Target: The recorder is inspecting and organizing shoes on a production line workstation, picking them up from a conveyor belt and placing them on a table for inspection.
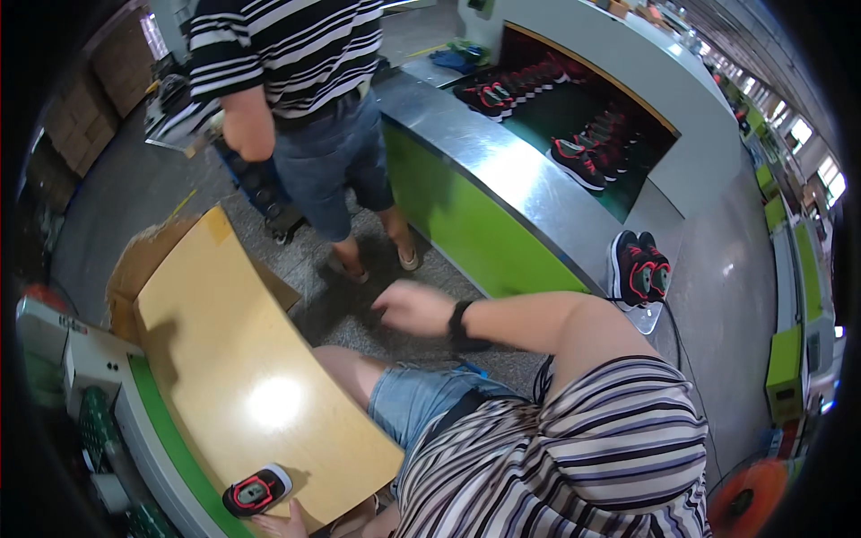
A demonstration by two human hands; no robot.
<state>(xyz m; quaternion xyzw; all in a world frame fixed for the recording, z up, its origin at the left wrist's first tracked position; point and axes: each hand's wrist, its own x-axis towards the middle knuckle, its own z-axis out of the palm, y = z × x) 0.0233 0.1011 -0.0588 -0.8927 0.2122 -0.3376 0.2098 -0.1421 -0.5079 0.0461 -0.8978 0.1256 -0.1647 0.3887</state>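
Note:
A black shoe [257,490] with red trim and a white sole lies on the pale wooden table [260,332], near its lower left corner. My left hand [285,524] rests beside the shoe, fingers stretched out with their tips close to its edge; part of this hand is cut off by the lower edge. My right hand [414,308], with a black band on the wrist, hangs in the air past the table's right edge, above my leg. Motion blurs its fingers, and no object shows in it.
Another person [314,117] stands beyond the table. A metal-topped conveyor [484,161] with green sides carries rows of black-and-red shoes into a machine [708,117]. A pair of shoes [639,267] stands at its near end. Cardboard [148,260] and a machine [67,345] flank the table.

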